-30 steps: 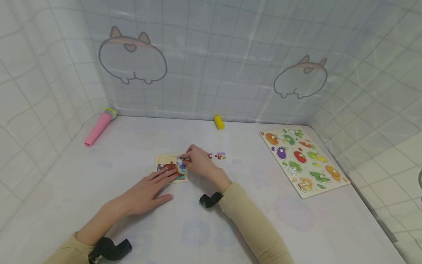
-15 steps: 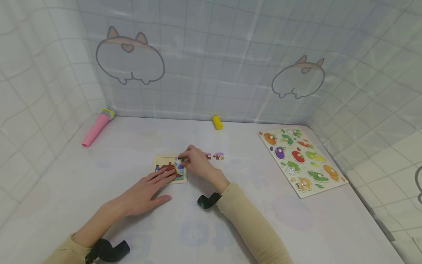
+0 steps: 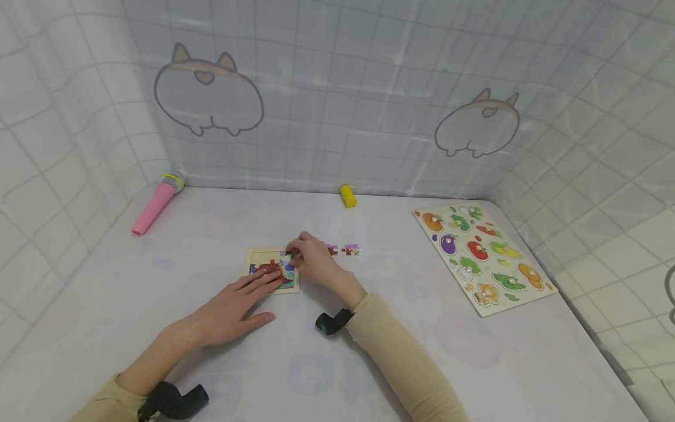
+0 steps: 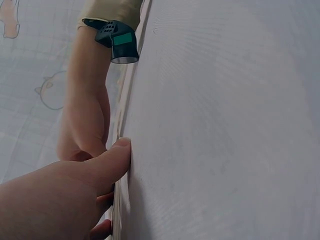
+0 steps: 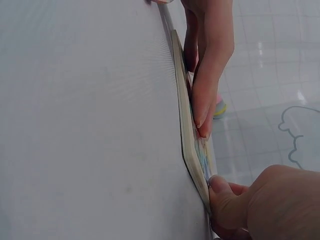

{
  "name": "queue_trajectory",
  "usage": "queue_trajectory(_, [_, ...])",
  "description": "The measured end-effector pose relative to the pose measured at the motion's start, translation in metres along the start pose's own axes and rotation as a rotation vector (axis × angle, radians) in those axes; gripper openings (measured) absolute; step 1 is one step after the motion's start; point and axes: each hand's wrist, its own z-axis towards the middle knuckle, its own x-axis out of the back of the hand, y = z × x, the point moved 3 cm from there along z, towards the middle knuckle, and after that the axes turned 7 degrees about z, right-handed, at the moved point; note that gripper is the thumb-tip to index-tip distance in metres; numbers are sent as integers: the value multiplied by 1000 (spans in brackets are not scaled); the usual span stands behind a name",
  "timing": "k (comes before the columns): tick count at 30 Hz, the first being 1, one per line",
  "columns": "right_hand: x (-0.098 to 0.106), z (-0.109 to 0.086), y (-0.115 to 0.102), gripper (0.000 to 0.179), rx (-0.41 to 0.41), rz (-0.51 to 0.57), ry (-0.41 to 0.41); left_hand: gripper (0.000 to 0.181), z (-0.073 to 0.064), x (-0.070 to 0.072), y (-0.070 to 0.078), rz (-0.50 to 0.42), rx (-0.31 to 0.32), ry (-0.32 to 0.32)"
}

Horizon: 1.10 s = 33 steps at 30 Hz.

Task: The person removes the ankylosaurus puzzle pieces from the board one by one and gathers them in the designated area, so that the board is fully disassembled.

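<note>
A small jigsaw puzzle in a light wooden tray (image 3: 255, 251) lies on the table, with a brown figure on blue and green. My left hand (image 3: 232, 310) rests on it with fairly straight fingers, their tips flat on the picture, thumb on the table beside it. At the tray's far right corner, my right hand (image 3: 321, 264) pinches a puzzle piece, mostly hidden by the fingers. The right wrist view shows the right thumb (image 5: 225, 200) at the tray's edge, near the left fingertips. Loose puzzle pieces (image 3: 351, 250) lie just right of the right hand.
A board with vegetable pictures (image 3: 485, 258) lies at the right of the table. A pink toy microphone (image 3: 155, 206) is at the back left, and a yellow cylinder-like block (image 3: 348, 196) stands near the back wall. Curtain-like tiled sheets (image 3: 337, 99) enclose the table.
The whole head view has shifted slightly. Both hands stay at the puzzle tray, the right fingers barely moving at its far right corner.
</note>
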Motion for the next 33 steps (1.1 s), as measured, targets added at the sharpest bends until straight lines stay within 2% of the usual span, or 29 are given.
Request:
queue_trajectory(9, [-2,-1,-1,27,25,-62,8,67,-1,1,1,2,-8,15])
queue_trajectory(20, [-1,-2,-2,29,45,-33,14,67,0,1,1,4,-9,15])
queue_trajectory(33, [-2,-2,-1,31,44,-59,36,69,0,-1,0,0,11,-4])
